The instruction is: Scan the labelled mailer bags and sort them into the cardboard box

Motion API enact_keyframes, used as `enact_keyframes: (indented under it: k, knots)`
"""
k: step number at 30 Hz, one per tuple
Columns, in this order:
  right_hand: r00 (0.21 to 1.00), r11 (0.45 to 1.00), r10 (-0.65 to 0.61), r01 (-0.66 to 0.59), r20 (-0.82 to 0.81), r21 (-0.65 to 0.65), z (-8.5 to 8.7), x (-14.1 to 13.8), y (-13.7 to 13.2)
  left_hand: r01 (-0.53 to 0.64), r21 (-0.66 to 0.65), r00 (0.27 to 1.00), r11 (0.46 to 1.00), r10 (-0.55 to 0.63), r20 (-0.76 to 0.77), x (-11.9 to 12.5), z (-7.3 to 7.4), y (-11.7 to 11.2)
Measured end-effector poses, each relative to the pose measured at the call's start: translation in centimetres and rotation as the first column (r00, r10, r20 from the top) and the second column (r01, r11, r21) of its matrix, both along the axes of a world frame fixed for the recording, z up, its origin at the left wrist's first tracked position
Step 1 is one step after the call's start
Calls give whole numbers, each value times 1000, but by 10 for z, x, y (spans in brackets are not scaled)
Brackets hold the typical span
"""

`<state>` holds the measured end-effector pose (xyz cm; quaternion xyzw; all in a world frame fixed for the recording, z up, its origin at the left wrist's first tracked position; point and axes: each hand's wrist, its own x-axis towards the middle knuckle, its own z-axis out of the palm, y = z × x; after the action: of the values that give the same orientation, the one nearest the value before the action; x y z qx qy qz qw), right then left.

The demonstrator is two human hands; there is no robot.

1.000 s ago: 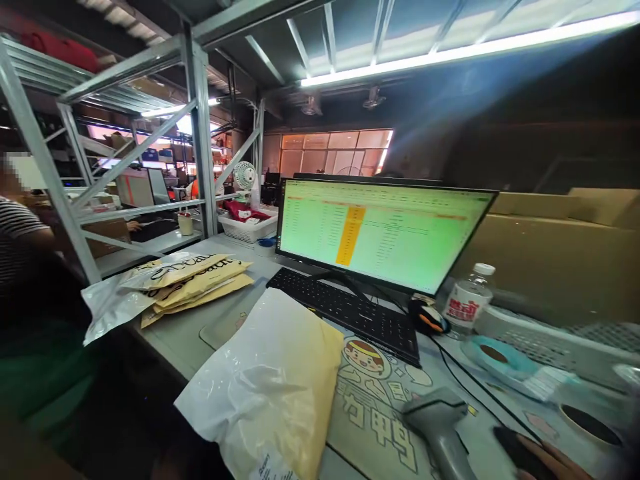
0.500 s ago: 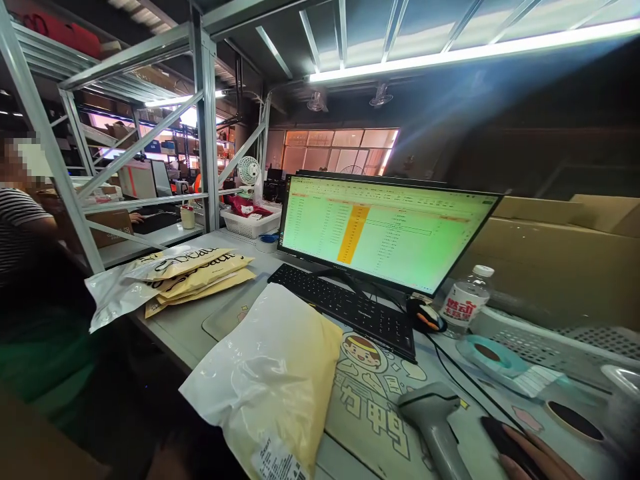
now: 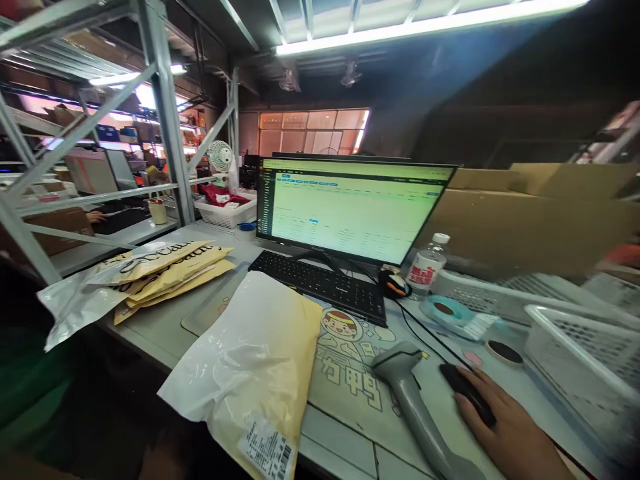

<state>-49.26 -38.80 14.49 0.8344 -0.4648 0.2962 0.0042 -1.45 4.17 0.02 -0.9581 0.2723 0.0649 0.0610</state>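
Observation:
My right hand (image 3: 505, 413) is wrapped round a black computer mouse (image 3: 467, 393) at the lower right of the desk. Left of it lies a grey handheld barcode scanner (image 3: 415, 407) on a cartoon-printed desk mat (image 3: 345, 380). A white and yellow mailing bag (image 3: 250, 353) with a printed label lies in front of the black keyboard (image 3: 320, 283). Down in the dark below the desk edge is a dim patch of skin that seems to be my left hand (image 3: 165, 457); its fingers cannot be made out. The monitor (image 3: 345, 213) shows a mostly pale page with small blue buttons.
More mailing bags (image 3: 160, 273) are stacked at the desk's left. A water bottle (image 3: 427, 263), a teal tape roll (image 3: 450, 313) and a white plastic basket (image 3: 580, 360) stand on the right. Cardboard boxes (image 3: 515, 220) rise behind them. A metal rack post (image 3: 165, 107) stands at the left.
My view has turned rightward, bringing more of my right hand and the basket into sight. The screen has switched from a spreadsheet with an orange column to another page.

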Motion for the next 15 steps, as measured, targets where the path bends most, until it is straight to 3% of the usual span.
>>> enact_keyframes:
  k: [8,15]
  knots:
    - [971,970,-214,223,-105,91,29,15,29,163,27,985,986,-161,-59,7,-5,1]
    - [965,954,-225,246,-137,170,44,27,37,183,19,967,983,-176,-185,17,-17,6]
